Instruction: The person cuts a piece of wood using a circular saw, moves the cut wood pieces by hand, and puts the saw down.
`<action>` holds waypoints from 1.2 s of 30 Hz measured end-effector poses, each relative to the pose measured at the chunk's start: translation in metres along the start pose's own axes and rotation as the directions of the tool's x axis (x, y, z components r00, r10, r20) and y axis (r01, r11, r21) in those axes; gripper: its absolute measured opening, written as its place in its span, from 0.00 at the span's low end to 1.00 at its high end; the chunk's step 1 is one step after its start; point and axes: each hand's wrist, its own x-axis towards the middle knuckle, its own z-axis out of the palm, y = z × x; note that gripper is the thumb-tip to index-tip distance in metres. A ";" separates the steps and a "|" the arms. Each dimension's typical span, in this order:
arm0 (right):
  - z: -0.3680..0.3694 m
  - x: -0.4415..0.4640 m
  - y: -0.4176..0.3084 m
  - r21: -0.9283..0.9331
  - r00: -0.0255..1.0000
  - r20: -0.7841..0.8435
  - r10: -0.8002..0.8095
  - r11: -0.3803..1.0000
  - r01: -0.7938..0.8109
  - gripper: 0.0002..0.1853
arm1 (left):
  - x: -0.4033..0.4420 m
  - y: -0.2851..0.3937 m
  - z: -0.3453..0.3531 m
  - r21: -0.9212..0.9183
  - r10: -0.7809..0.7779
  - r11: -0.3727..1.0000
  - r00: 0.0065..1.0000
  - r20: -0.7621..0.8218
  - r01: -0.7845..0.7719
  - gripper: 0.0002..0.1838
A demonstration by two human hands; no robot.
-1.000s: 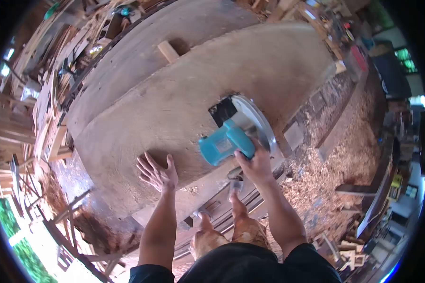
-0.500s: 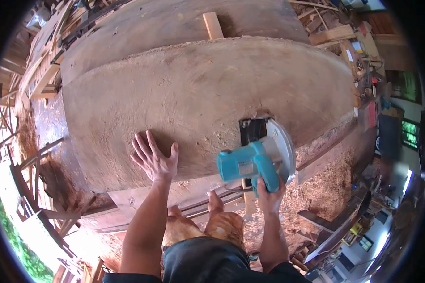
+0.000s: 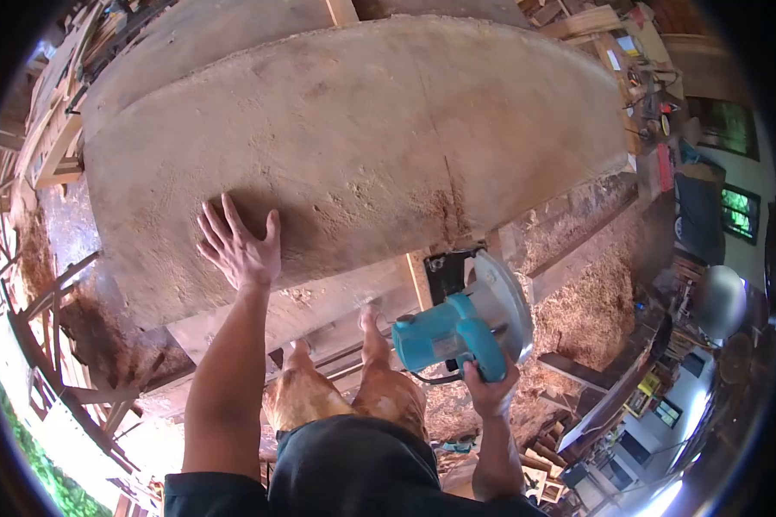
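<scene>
On my feed, my right grip (image 3: 491,389) is wrapped round the circular saw (image 3: 428,336), whose base points away from me toward the near edge of the wooden panel (image 3: 345,138), perhaps just short of contact, while my farther left grip (image 3: 245,253) lies open on that panel.

Wood shavings (image 3: 595,323) cover floor right of the wooden slab (image 3: 353,138). Small window (image 3: 739,212) in pale wall, far right of slab, shows green. Timber scraps (image 3: 60,142) pile left. Bright daylight at lower left.
</scene>
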 end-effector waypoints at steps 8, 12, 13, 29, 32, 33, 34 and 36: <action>0.018 -0.019 0.044 0.065 0.977 -0.171 -0.130 0.988 0.143 0.23 | -0.002 -0.003 0.006 0.031 0.008 1.000 1.000 -0.023 -0.007 0.47; 0.015 -0.013 0.060 -0.107 0.939 -0.160 -0.305 0.951 0.291 0.24 | -0.001 -0.003 0.006 0.031 0.009 0.999 1.000 -0.021 -0.008 0.47; 0.018 -0.009 0.066 -0.113 0.913 -0.201 -0.355 0.934 0.338 0.24 | -0.002 -0.002 0.004 0.023 0.011 1.000 1.000 -0.025 -0.011 0.47; 0.034 0.032 -0.010 -0.121 0.967 0.051 -0.250 0.959 0.255 0.09 | -0.001 -0.004 0.004 -0.023 -0.004 1.000 1.000 0.018 0.005 0.51; 0.033 0.034 -0.005 -0.047 0.994 0.066 -0.083 0.995 0.086 0.08 | -0.001 -0.005 0.002 -0.031 -0.007 1.000 1.000 0.025 0.007 0.51; 0.034 0.036 -0.005 -0.044 0.993 0.067 -0.095 0.994 0.098 0.08 | 0.000 -0.005 0.002 -0.027 -0.011 1.000 0.999 0.033 0.011 0.51; 0.034 0.038 -0.004 -0.043 0.992 0.068 -0.106 0.993 0.109 0.07 | 0.000 -0.005 0.002 -0.023 -0.014 1.000 0.999 0.041 0.015 0.51; 0.036 0.038 -0.004 -0.031 0.989 0.074 -0.128 0.991 0.131 0.07 | -0.001 -0.006 0.005 -0.014 -0.003 1.000 1.000 0.010 0.003 0.50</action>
